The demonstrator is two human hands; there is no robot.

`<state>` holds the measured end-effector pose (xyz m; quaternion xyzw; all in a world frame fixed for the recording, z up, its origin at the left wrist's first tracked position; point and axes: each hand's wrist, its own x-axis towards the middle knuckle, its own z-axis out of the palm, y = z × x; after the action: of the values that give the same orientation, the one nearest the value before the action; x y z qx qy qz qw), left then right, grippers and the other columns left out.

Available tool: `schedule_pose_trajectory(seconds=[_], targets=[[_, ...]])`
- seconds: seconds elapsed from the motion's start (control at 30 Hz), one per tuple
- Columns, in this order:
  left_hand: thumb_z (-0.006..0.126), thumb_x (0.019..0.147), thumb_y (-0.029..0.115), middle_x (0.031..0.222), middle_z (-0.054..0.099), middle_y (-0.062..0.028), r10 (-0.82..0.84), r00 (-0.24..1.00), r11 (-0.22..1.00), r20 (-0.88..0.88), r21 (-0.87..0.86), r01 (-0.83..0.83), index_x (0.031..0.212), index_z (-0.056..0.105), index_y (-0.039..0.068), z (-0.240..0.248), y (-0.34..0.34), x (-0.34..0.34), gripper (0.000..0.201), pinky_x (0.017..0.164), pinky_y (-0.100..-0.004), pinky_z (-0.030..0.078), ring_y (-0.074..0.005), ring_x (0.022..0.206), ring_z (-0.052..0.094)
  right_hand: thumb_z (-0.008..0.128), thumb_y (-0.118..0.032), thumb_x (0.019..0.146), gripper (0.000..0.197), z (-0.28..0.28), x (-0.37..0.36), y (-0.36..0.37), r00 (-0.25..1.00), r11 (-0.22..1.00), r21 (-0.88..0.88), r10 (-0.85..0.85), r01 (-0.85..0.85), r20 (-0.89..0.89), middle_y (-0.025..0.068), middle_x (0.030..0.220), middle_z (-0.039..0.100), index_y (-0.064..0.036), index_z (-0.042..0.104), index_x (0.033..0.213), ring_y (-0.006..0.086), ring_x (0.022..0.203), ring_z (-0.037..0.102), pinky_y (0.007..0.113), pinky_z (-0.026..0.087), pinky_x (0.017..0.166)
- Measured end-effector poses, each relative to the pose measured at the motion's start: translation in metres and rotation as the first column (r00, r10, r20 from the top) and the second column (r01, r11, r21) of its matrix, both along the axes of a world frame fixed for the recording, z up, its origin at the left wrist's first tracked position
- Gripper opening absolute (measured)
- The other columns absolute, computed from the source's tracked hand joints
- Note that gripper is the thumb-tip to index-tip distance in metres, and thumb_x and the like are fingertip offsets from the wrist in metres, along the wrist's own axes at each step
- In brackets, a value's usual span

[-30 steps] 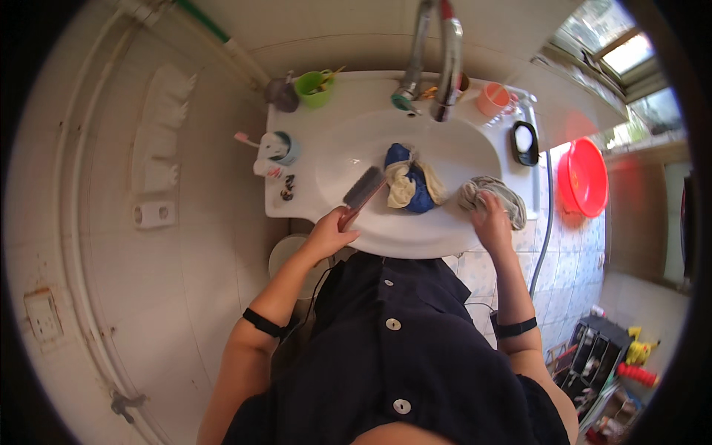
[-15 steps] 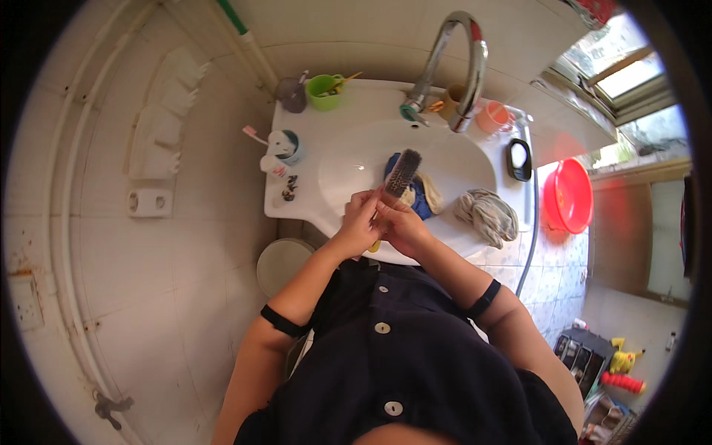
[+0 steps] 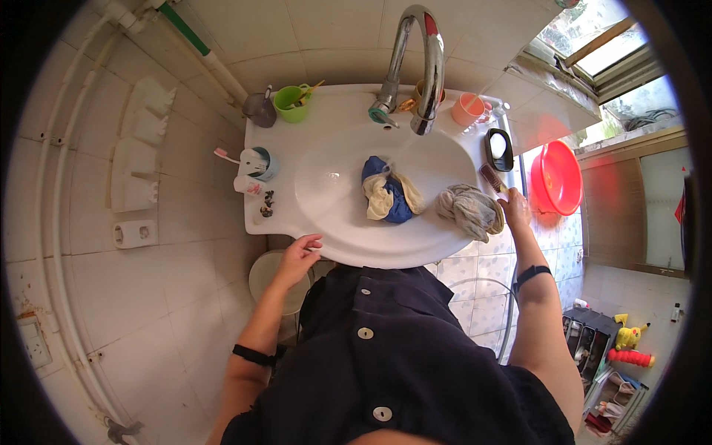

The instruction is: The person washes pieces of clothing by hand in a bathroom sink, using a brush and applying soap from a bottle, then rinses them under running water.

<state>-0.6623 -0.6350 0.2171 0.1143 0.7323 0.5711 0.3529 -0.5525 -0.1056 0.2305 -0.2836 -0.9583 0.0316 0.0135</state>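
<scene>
My right hand grips the handle end of a scrub brush at the right rim of the white sink. The brush's dark bristled head lies by the rim, between a black soap dish and a bunched grey cloth. Off the sink's front left edge hovers my left hand, holding nothing, its fingers apart. A wet blue and cream cloth lies crumpled in the basin.
A chrome faucet arches over the basin. Cups stand along the back, among them a green cup and a pink cup. A red basin is at the right, a pale bucket below the sink's left.
My hands have parted from around the brush above the front of the basin. The right carried the brush to the sink's right rim; the left moved left, letting go.
</scene>
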Motion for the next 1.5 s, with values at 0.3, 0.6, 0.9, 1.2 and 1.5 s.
schedule_pose_trajectory(seconds=[0.3, 0.6, 0.9, 1.2, 1.5], targets=[[0.051, 0.086, 0.009, 0.105, 0.057, -0.0017, 0.242, 0.954, 0.969, 0.176, -0.085, -0.231, 0.121, 0.051, 0.009, 0.028, -0.004, -0.009, 0.035, 0.064, -0.0206, 0.041, -0.0076, 0.079, 0.055, 0.056, -0.011, 0.076, 0.017, -0.027, -0.004, 0.013, 0.980, 0.985, -0.013, -0.169, 0.172, 0.108, 0.0171, 0.092, 0.058, -0.0040, 0.052, 0.091, 0.0358, 0.089, 0.057, 0.044, 0.047, 0.075], [0.051, 0.087, 0.010, 0.104, 0.058, -0.0031, 0.273, 0.944, 0.962, 0.183, -0.072, -0.264, 0.120, 0.051, 0.009, 0.021, 0.002, -0.011, 0.032, 0.062, -0.0207, 0.042, -0.0079, 0.077, 0.055, 0.056, -0.016, 0.073, 0.025, -0.047, 0.002, 0.044, 0.992, 0.954, -0.294, -0.016, 0.052, 0.124, 0.0196, 0.097, 0.055, -0.0016, 0.051, 0.093, 0.0385, 0.091, 0.054, 0.045, 0.044, 0.079], [0.050, 0.088, 0.013, 0.105, 0.057, -0.0022, 0.352, 0.914, 0.936, 0.204, -0.107, -0.336, 0.120, 0.050, 0.008, 0.034, -0.006, 0.001, 0.033, 0.065, -0.0206, 0.041, -0.0087, 0.080, 0.055, 0.052, 0.001, 0.069, 0.059, -0.049, -0.053, 0.028, 0.973, 0.963, -0.169, 0.188, -0.208, -0.132, 0.0285, 0.108, 0.048, -0.0002, 0.036, 0.126, 0.0449, 0.100, 0.048, 0.046, 0.041, 0.086], [0.053, 0.087, 0.013, 0.104, 0.057, -0.0022, 0.441, 0.886, 0.897, 0.147, -0.110, -0.428, 0.118, 0.053, 0.010, 0.031, -0.025, 0.020, 0.031, 0.062, -0.0204, 0.041, -0.0086, 0.078, 0.055, 0.056, -0.008, 0.070, 0.049, -0.036, -0.097, 0.059, 0.948, 0.999, -0.052, -0.026, 0.010, -0.317, 0.0287, 0.103, 0.055, 0.0052, 0.047, 0.116, 0.0414, 0.099, 0.052, 0.046, 0.043, 0.086], [0.049, 0.088, 0.012, 0.105, 0.057, -0.0024, 0.567, 0.810, 0.818, 0.151, -0.222, -0.531, 0.120, 0.051, 0.011, 0.026, -0.048, 0.052, 0.032, 0.065, -0.0221, 0.041, -0.0087, 0.078, 0.054, 0.064, -0.012, 0.068, 0.044, -0.045, -0.044, 0.084, 0.888, 0.961, -0.161, -0.271, 0.226, -0.370, 0.0212, 0.099, 0.058, 0.0000, 0.053, 0.109, 0.0367, 0.093, 0.056, 0.040, 0.044, 0.082]])
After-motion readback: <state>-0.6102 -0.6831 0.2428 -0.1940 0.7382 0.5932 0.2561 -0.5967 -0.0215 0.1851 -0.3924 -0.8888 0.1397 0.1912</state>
